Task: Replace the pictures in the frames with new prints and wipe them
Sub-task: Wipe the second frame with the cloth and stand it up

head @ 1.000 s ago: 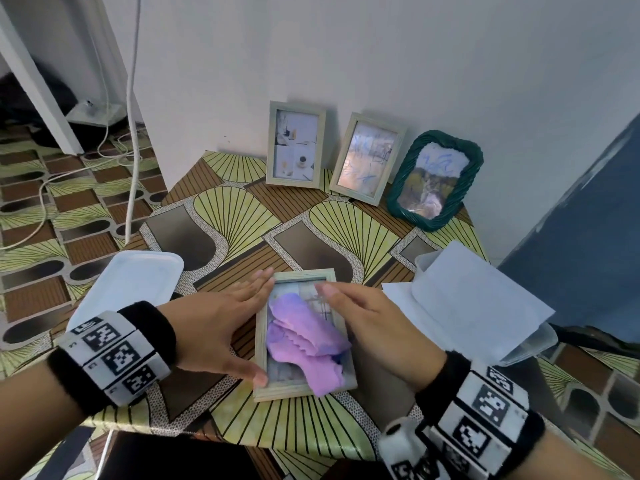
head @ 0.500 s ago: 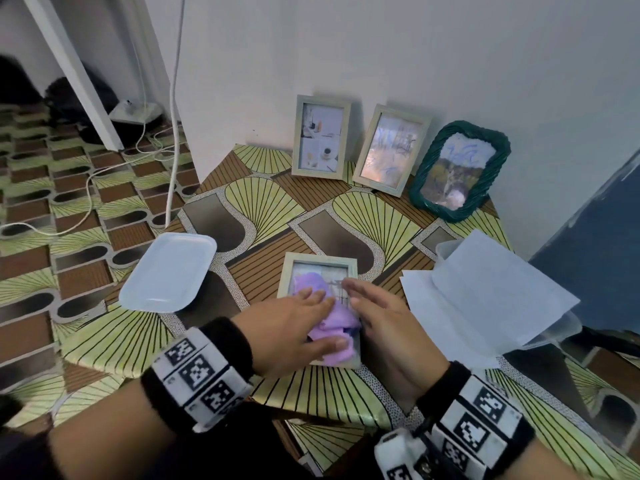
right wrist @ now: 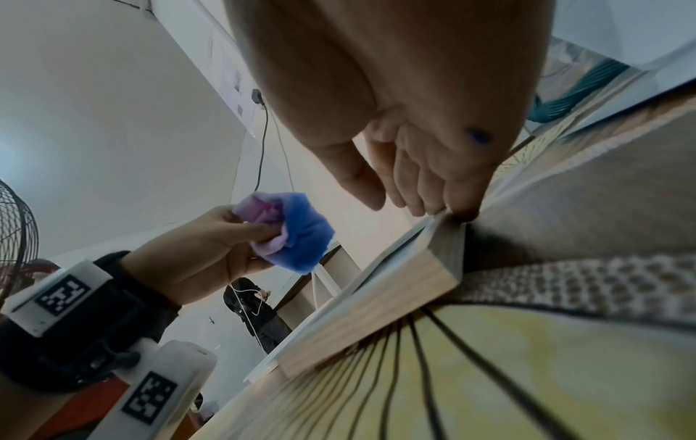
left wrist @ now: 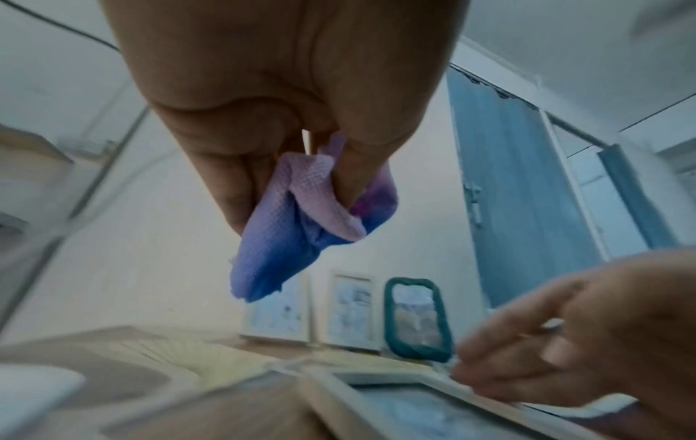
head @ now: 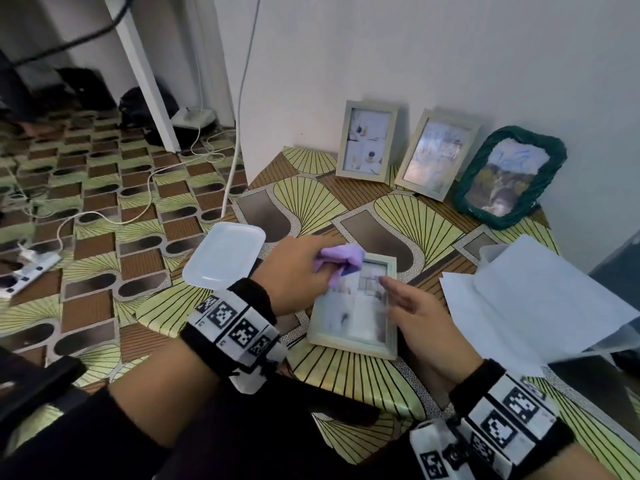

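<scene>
Pinching soft cloth [head: 341, 263] in left hand [head: 294, 271] above frame [head: 356, 308]; right hand [head: 420, 315] open, fingers steadying frame's right edge. Glass probably fragile, slippery; hold rims.

A white plastic lid [head: 225, 254] lay on the patterned tablecloth [head: 408, 220], and a power strip [head: 29, 271] sat on the floor.

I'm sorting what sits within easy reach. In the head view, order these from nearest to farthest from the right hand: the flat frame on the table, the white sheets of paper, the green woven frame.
1. Flat frame: directly left of the right hand, its fingers at the frame's edge.
2. White sheets of paper: just to its right.
3. Green woven frame: far back, leaning on the wall.
</scene>
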Motion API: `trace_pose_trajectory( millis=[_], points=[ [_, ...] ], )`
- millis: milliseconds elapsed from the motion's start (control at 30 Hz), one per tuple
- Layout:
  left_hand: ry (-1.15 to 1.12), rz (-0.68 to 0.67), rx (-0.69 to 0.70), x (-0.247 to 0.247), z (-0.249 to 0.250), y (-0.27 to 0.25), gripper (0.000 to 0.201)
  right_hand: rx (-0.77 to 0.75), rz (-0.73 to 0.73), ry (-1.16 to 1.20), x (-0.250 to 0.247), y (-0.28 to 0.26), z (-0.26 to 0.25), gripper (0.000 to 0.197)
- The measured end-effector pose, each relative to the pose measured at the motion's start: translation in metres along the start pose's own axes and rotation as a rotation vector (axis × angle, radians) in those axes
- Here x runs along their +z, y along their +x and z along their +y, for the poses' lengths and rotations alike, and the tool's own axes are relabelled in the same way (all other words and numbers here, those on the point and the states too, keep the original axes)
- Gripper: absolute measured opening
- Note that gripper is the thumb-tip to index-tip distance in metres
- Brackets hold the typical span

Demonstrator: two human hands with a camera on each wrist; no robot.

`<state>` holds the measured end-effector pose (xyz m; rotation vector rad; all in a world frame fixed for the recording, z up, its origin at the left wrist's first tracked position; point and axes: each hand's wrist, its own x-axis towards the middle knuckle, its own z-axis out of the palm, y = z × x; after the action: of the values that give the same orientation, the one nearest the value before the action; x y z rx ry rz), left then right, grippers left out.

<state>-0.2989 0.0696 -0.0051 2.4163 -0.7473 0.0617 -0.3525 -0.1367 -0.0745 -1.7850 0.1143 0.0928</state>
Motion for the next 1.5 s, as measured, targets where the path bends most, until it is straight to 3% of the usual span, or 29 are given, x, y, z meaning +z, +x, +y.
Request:
trace_pose_trajectory(
  millis=[67,133,267,367,467,500,767,900,1033,1167,1267,1367,1500],
  points=[
    [-0.001,0.098,-0.004,-0.021,-0.013,-0.003,0.017,0.017,0.008,0.007,0.000,0.003,0.001,0.052],
    [0.004,0.170,-0.005,-0.039,-0.032,-0.007,0.025,0.031,0.005,0.002,0.000,0.004,0.003,0.051],
    [0.173,0.154,0.008,-0.062,-0.082,-0.020,0.030,0.018,0.014,-0.058,0.002,0.004,0.006,0.050],
    [0.319,-0.017,-0.101,-0.064,-0.120,-0.028,0.031,0.013,0.052,-0.040,0.004,0.004,0.006,0.046],
    [0.407,-0.449,-0.367,-0.054,-0.143,-0.036,0.057,-0.004,0.071,-0.015,0.005,0.003,0.003,0.043],
    [0.400,-0.519,-0.395,-0.050,-0.145,-0.037,0.063,-0.012,0.082,-0.021,0.005,0.003,0.001,0.042],
    [0.356,-0.467,-0.415,-0.059,-0.118,-0.038,0.109,-0.077,0.176,-0.091,0.005,-0.003,-0.012,0.037],
    [0.468,-0.295,-0.296,-0.062,-0.091,-0.032,0.080,-0.063,0.216,-0.124,-0.003,-0.004,-0.016,0.034],
    [0.331,-0.140,-0.207,-0.042,-0.048,-0.029,0.061,-0.001,0.151,-0.261,-0.013,-0.002,-0.019,0.041],
    [0.409,-0.278,-0.209,-0.006,-0.024,-0.023,0.042,0.059,0.001,-0.260,-0.009,-0.006,-0.018,0.049],
    [0.393,-0.374,-0.233,0.017,-0.022,-0.024,0.047,0.085,-0.003,-0.152,-0.006,-0.011,-0.018,0.023],
    [0.325,-0.367,-0.261,0.029,-0.024,-0.027,0.051,0.096,0.004,0.024,0.000,-0.013,-0.017,0.026],
    [-0.029,-0.277,-0.231,0.027,-0.024,-0.028,0.035,0.125,0.116,0.245,0.007,-0.015,-0.017,0.035]
  ],
)
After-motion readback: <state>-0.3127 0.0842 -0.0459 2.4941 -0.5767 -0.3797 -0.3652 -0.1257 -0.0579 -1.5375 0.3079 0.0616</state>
